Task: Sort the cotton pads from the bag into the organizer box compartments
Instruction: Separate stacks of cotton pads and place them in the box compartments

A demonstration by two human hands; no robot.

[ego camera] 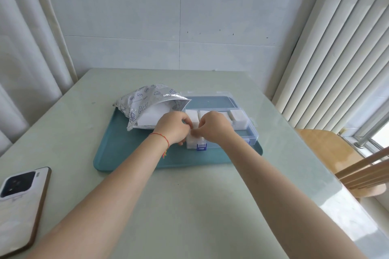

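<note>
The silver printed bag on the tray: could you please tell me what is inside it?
Through the open mouth of the silver printed plastic bag, a white stack of cotton pads shows. How far the stack reaches inside is hidden by the bag's foil, and the left hand covers its near corner.

A single wide-angle view is taken from the person's head, directed forward and down over the bench (189,206), with the far wall (168,17) included beyond.

Both hands hide organizer box (242,132) front compartments; phone (19,206) cut off at left edge.
</note>
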